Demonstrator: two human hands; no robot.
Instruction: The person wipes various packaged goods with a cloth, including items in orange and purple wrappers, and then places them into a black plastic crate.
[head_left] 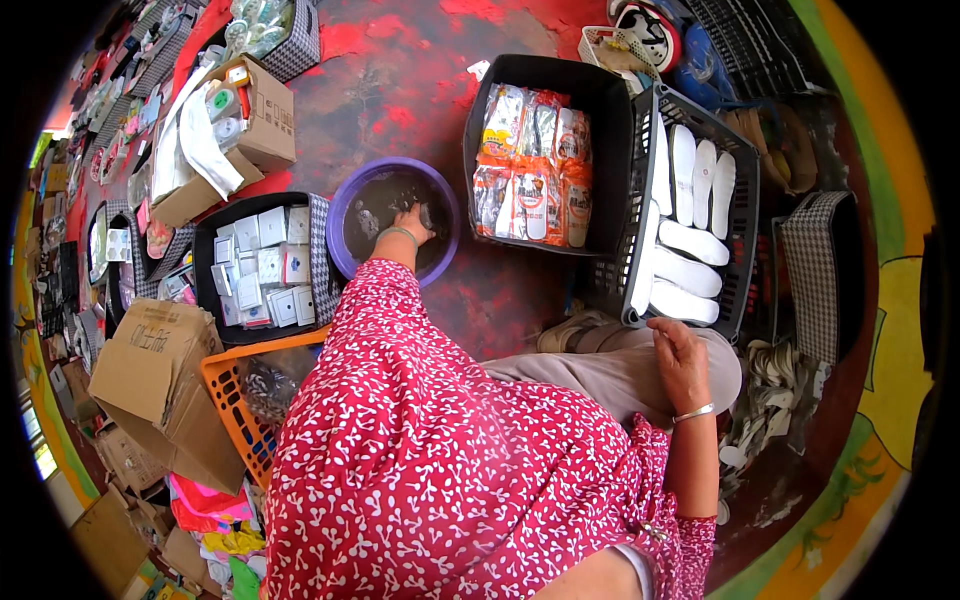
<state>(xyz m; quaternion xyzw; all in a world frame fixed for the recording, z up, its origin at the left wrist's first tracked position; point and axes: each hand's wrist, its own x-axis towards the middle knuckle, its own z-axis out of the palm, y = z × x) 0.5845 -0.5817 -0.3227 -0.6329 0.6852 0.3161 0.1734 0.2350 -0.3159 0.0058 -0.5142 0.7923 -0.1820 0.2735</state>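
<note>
My left hand (407, 226) reaches down into a round purple basin (342, 192) of murky grey-brown water. Its fingers are bent against a dark, wet-looking thing (430, 216) whose kind I cannot make out. A pale lump shows at the water's surface, left of the hand. Over my bent right knee, my right hand (682, 362) hangs relaxed and empty, its fingers loosely bent and apart. Just beyond that hand stands a black plastic basket (742, 215) filled with white insoles (692, 245).
Beside the insoles, a black bin (478, 150) holds orange-and-white packets. Left of the purple basin stands a checked bin (322, 255) of small white boxes. Cardboard boxes (160, 350) and an orange crate (232, 400) crowd my left side. White pieces (770, 390) lie heaped at right.
</note>
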